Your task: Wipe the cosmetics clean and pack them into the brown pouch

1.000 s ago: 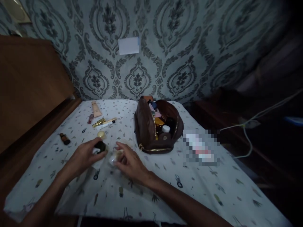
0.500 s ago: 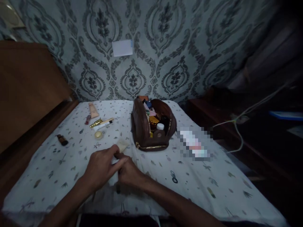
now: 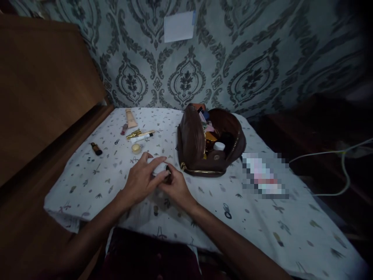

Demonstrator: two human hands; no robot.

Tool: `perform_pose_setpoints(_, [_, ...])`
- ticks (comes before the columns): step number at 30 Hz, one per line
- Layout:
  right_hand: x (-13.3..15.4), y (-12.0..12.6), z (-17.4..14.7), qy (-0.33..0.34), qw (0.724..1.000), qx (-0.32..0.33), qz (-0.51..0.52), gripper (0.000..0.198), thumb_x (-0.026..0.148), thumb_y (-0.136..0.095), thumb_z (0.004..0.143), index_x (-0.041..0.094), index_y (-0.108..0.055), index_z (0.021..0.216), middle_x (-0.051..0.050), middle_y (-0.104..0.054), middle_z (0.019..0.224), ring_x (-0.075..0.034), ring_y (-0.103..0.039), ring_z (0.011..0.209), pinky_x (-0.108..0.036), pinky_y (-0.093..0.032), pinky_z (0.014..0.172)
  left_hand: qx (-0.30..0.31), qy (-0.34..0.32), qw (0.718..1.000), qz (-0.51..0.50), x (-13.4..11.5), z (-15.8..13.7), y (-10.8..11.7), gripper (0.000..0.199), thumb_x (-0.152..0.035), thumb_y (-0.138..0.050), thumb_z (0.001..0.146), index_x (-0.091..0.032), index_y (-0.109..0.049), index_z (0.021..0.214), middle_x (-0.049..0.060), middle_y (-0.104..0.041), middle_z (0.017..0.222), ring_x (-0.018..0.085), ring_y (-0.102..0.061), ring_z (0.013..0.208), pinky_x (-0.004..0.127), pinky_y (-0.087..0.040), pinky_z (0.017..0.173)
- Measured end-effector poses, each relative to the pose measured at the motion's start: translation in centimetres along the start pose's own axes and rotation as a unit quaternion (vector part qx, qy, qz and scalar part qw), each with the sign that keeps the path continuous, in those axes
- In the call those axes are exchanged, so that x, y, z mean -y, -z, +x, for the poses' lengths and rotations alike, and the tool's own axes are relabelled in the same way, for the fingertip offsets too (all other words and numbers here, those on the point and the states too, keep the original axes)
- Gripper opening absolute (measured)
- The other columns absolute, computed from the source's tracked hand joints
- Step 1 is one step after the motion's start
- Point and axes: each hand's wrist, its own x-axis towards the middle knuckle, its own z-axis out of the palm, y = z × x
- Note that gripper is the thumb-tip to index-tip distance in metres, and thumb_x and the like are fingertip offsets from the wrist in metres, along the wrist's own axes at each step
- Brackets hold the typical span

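Gripping a small white object [image 3: 159, 167], the left hand [image 3: 145, 175] has fingers and thumb closed around it, above the near part of the cloth-covered bench [image 3: 247, 233]. Fingers of the right hand [image 3: 176, 188] close on a dark piece [image 3: 168, 173] at its side; whether the two are joined is unclear. Just beyond lies a round yellowish container [image 3: 136, 148], then a white tube [image 3: 142, 137] and a beige tube [image 3: 131, 118]. Right of these, a brown bag [image 3: 190, 134] stands unzipped, a white-lidded jar [image 3: 219, 146] inside.
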Motion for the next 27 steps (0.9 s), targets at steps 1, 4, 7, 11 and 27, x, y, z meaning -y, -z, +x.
perform_pose_setpoints(1, [-0.1, 0.0, -0.1, 0.02, 0.999, -0.015, -0.034, 0.048, 0.024, -0.067, 0.073, 0.02, -0.058, 0.12, -0.006, -0.066, 0.117, -0.024, -0.06, 0.109, -0.037, -0.047, 0.097, 0.004, -0.003, 0.999, 0.034, -0.3, -0.2, -0.2, 0.046, -0.053, -0.045, 0.095, -0.028, -0.061, 0.131, 0.008, -0.054, 0.109, 0.025, -0.06, 0.102, 0.034, -0.05, 0.08])
perform_pose_setpoints(4, [-0.4, -0.1, -0.4, 0.067, 0.99, -0.028, -0.119, 0.033, 0.021, -0.065, 0.073, 0.019, -0.061, 0.106, -0.007, -0.064, 0.107, -0.024, -0.06, 0.099, -0.037, -0.048, 0.091, 0.027, 0.01, 0.997, 0.066, -0.7, -0.4, -0.3, 0.047, -0.05, -0.04, 0.097, -0.028, -0.053, 0.137, 0.008, -0.054, 0.11, 0.025, -0.061, 0.098, 0.036, -0.051, 0.08])
perform_pose_setpoints(7, [-0.4, -0.1, -0.4, 0.056, 0.99, -0.014, -0.132, 0.024, 0.025, -0.07, 0.07, 0.02, -0.061, 0.092, -0.004, -0.063, 0.094, -0.023, -0.059, 0.089, -0.036, -0.049, 0.085, 0.041, 0.055, 0.998, -0.012, -0.4, 0.0, -0.2, 0.042, -0.046, -0.036, 0.099, -0.022, -0.047, 0.132, 0.008, -0.058, 0.111, 0.023, -0.062, 0.096, 0.038, -0.049, 0.086])
perform_pose_setpoints(11, [0.1, 0.2, 0.0, 0.004, 1.0, -0.001, -0.015, 0.047, 0.03, -0.079, 0.067, 0.023, -0.061, 0.11, -0.003, -0.066, 0.107, -0.022, -0.059, 0.104, -0.035, -0.046, 0.095, 0.028, 0.117, 0.983, -0.142, 0.5, 0.3, -0.2, 0.031, -0.049, -0.035, 0.099, -0.021, -0.046, 0.107, 0.003, -0.059, 0.092, 0.02, -0.059, 0.085, 0.034, -0.047, 0.081])
perform_pose_setpoints(27, [0.1, 0.1, 0.5, -0.16, 0.944, -0.03, 0.288, 0.05, 0.058, -0.066, 0.081, 0.032, -0.064, 0.123, -0.002, -0.065, 0.122, -0.015, -0.062, 0.091, -0.026, -0.052, 0.074, -0.133, -0.033, 0.983, -0.126, 0.5, -2.4, -2.4, 0.011, -0.028, -0.052, 0.096, -0.022, -0.051, 0.106, 0.004, -0.054, 0.097, 0.02, -0.055, 0.094, 0.034, -0.046, 0.084])
